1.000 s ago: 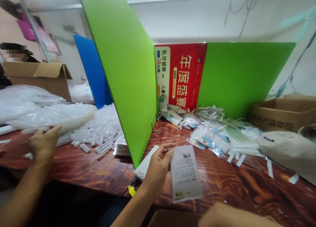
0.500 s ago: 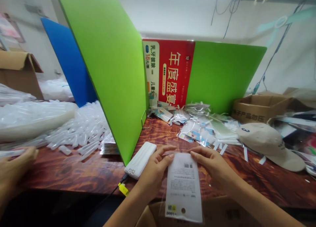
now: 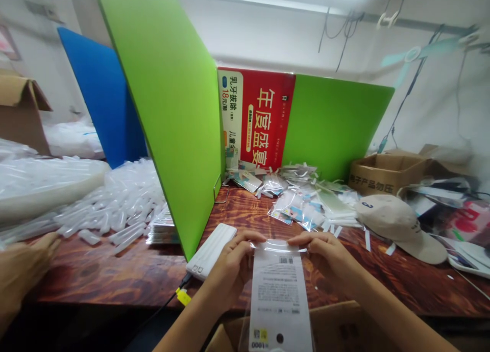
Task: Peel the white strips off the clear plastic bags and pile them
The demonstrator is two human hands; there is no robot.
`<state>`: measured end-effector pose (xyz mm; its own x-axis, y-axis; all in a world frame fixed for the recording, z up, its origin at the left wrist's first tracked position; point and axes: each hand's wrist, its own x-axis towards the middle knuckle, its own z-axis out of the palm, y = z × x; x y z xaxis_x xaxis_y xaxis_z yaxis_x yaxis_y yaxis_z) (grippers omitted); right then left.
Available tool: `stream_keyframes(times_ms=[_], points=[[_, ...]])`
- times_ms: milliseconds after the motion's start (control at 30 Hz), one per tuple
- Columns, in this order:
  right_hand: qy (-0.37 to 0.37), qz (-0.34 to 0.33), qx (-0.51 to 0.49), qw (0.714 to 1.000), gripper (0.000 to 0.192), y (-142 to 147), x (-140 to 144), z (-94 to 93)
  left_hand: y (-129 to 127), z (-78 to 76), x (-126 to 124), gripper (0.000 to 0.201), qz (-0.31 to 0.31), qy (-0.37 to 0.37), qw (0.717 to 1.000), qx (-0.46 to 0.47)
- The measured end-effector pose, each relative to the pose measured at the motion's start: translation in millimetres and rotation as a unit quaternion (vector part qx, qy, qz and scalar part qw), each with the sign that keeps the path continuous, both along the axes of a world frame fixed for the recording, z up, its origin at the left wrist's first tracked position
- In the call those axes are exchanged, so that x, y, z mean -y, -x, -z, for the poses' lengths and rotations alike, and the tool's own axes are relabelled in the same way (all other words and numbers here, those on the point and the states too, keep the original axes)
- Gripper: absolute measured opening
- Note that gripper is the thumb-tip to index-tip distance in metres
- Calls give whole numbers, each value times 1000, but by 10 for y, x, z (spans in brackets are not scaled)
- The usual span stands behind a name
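Observation:
A clear plastic bag with a white printed card inside hangs over the table's front edge. The print on the card is upside down, and a round hole shows near its lower end. My left hand pinches the left corner of the bag's top edge between thumb and fingers. At the opposite corner, my right hand has the same edge in a pinch. The plastic is stretched and shiny between the two hands. Beside my left hand lies a white power bank with a cable plugged in.
A green panel stands to the left. Behind it are piled translucent tubes and another person's hand. Bagged cards, a beige cap and a cardboard box lie to the right. An open carton is below the table edge.
The top edge of the bag is now folded over and pulled taut between my hands. The bag sits slightly lower in view. The other person's hand has flattened out at the left.

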<state>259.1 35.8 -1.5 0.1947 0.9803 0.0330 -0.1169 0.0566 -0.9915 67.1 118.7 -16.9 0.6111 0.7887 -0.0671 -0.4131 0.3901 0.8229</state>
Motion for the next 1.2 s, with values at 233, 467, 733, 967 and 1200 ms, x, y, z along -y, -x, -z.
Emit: stream_keyframes(times_ms=[233, 467, 733, 967, 1200], points=[[-4, -22, 89, 996, 23, -63, -14, 52, -49, -1, -29, 18, 3, -21, 1000, 6], [-43, 33, 29, 998, 30, -103, 18, 31, -82, 56, -48, 86, 59, -9, 998, 17], [-83, 91, 343, 931, 57, -43, 12, 21, -40, 193, 29, 113, 165, -156, 971, -71], [-12, -93, 311, 946, 41, 47, 53, -28, -36, 444, 249, 109, 249, -189, 946, -90], [-126, 81, -35, 988, 51, -307, 363, -324, -136, 165, -38, 91, 122, -27, 990, -65]])
